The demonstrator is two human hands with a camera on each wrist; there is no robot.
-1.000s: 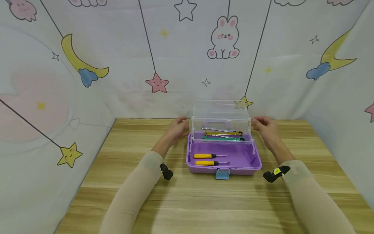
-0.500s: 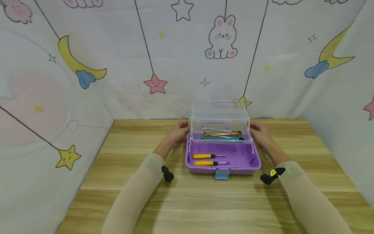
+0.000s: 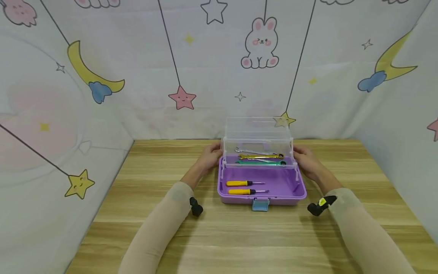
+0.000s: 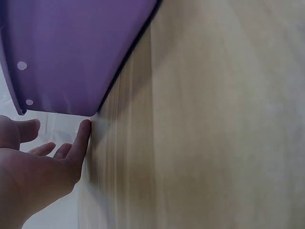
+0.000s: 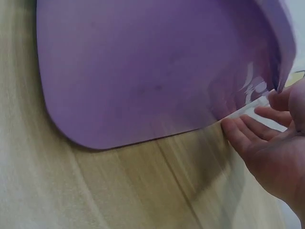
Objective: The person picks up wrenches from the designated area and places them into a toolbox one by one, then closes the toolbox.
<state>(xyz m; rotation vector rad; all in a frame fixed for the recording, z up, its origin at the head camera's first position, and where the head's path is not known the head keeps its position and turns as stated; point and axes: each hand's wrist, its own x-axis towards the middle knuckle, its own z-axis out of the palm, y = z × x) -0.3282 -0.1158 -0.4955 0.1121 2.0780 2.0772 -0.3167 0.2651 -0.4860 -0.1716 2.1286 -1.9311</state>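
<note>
A purple toolbox [image 3: 261, 199] stands open on the table, its clear plastic lid [image 3: 257, 127] tilted up at the back. Several wrenches lie in the clear tray, among them a gold wrench [image 3: 261, 156] and a green wrench [image 3: 261, 163]. Two yellow-handled screwdrivers, the upper screwdriver [image 3: 238, 183] and the lower screwdriver [image 3: 240, 191], rest in the base. My left hand [image 3: 209, 158] is at the box's back left corner, fingers extended behind it in the left wrist view. At the back right corner, my right hand [image 5: 271, 155] has extended fingers by the clear plastic; firm contact is hard to tell.
The wood-grain table [image 3: 154, 167] carries the box near its back edge. White printed cloth [image 3: 212, 68] hangs close behind and along both sides. A blue latch [image 3: 261, 204] sticks out from the box's front.
Both hands have moved inward, right up to the toolbox's back corners, and their fingertips are now hidden behind it in the head view. Box and tools stay put.
</note>
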